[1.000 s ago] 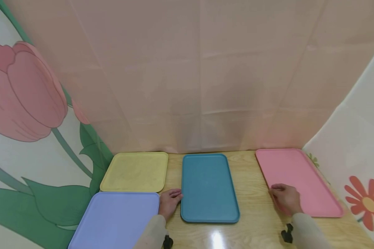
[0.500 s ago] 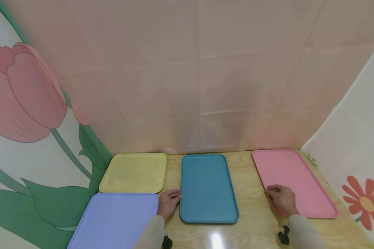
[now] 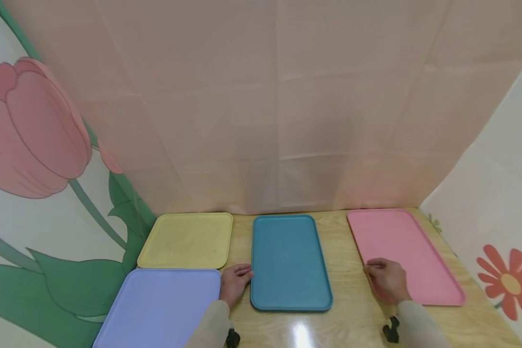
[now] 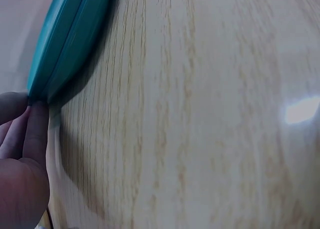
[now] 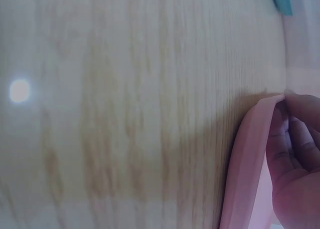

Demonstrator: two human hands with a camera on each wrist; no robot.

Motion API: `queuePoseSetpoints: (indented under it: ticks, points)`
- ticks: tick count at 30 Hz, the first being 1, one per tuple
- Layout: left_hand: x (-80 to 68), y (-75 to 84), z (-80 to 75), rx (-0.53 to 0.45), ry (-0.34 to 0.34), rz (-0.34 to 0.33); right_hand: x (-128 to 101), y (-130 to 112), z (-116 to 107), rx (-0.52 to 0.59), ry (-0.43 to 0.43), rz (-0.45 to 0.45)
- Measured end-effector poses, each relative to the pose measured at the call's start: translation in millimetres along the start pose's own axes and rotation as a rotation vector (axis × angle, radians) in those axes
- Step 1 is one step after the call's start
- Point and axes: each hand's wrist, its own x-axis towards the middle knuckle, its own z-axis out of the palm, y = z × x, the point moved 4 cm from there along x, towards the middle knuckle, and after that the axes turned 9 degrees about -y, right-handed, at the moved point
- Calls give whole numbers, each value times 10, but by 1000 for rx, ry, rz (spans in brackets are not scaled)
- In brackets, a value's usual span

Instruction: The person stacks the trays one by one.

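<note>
A blue-green tray point(image 3: 289, 263) lies lengthwise on the table, its left rim at the fingertips of my left hand point(image 3: 235, 285). In the left wrist view, the thumb and fingers pinch the rim of that tray point(image 4: 70, 39) from both sides. My right hand point(image 3: 389, 280) reaches over the pink tray point(image 3: 417, 261) and grips its left long rim. Seen from the right wrist, the pink rim point(image 5: 247, 164) is between thumb and fingers, the palm facing the tray.
A yellow tray point(image 3: 187, 240) lies at the back left, with a lavender tray point(image 3: 165, 304) in front. Wood-grain table point(image 3: 343, 290) shows between the blue-green and pink trays. A beige cloth point(image 3: 278, 106) hangs along the back edge; a flower-printed panel point(image 3: 496, 203) stands at right.
The pink tray has slid left, towards the blue-green one, together with my right hand. My left hand and the blue-green tray stay about where they were.
</note>
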Motion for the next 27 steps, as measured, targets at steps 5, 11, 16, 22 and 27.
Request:
queuePoseSetpoints:
  ticks: [5, 11, 16, 22, 27]
  points:
    - [10, 0, 2, -2, 4, -4, -8, -17, 40, 13, -4, 8]
    - [5, 1, 2, 1, 6, 3, -31, -53, 78, 16, -13, -2]
    - [12, 0, -4, -1, 4, -1, -54, -99, 108, 22, -20, -2]
    - [15, 0, -9, 0, -6, 1, -61, -131, 154, 12, -23, 0]
    - [3, -16, -1, -7, -10, -4, -47, -135, 199, 21, -21, 6]
